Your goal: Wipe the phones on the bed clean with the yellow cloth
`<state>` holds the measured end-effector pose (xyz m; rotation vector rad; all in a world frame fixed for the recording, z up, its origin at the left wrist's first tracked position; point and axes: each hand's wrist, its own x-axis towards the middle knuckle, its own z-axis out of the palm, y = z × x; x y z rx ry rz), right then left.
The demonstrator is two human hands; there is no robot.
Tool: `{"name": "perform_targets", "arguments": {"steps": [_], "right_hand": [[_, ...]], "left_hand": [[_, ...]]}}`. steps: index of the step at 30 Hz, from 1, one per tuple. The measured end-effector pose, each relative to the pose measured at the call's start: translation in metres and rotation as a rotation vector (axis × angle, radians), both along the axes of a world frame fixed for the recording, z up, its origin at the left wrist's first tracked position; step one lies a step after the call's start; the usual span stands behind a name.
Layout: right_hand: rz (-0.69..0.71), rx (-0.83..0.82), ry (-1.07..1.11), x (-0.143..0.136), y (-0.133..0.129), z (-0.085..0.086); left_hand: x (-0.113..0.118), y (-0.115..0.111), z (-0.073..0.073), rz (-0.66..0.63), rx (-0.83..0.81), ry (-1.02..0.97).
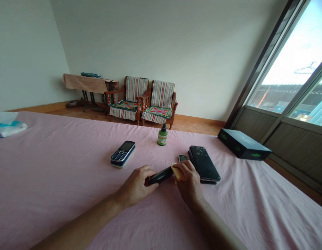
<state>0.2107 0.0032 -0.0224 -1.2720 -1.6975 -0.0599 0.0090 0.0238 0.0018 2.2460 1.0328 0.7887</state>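
Note:
My left hand (137, 184) grips one end of a dark phone (161, 175), tilted just over the pink sheet. At the phone's other end, my right hand (189, 180) pinches a folded yellowish cloth (178, 172) against its edge. Beyond the right hand lies a small phone (182, 158), partly hidden by that hand. To its right, a large black smartphone (204, 163) rests on top of another dark flat thing. On the left, a keypad phone (123, 151) sits on another phone-like object.
A green bottle (162, 136) with a black top stands farther back. At the right is a black box (243, 144); at the far left, a white and blue packet (9, 126). Past the pink sheet's (72, 156) far edge stand two wooden chairs (159, 100) and a covered table (85, 83).

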Motion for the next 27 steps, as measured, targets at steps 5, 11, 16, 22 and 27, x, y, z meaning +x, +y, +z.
{"name": "perform_targets", "arguments": {"steps": [5,11,16,22,27], "right_hand": [[0.036,0.011,-0.008,-0.003,0.001,-0.002],[0.028,0.003,-0.027,-0.001,0.004,-0.001],[0.145,-0.007,-0.042,-0.019,-0.006,0.008],[0.242,-0.032,-0.050,-0.034,-0.013,0.014],[0.188,-0.030,-0.055,-0.029,-0.013,0.015]], "left_hand": [[-0.001,0.003,0.001,0.006,-0.010,0.001],[-0.002,0.004,0.003,-0.022,-0.023,-0.003],[-0.002,0.005,0.003,-0.041,-0.031,-0.019],[-0.002,0.006,0.004,-0.064,-0.014,-0.029],[-0.002,0.006,0.004,-0.066,-0.020,-0.033]]}}
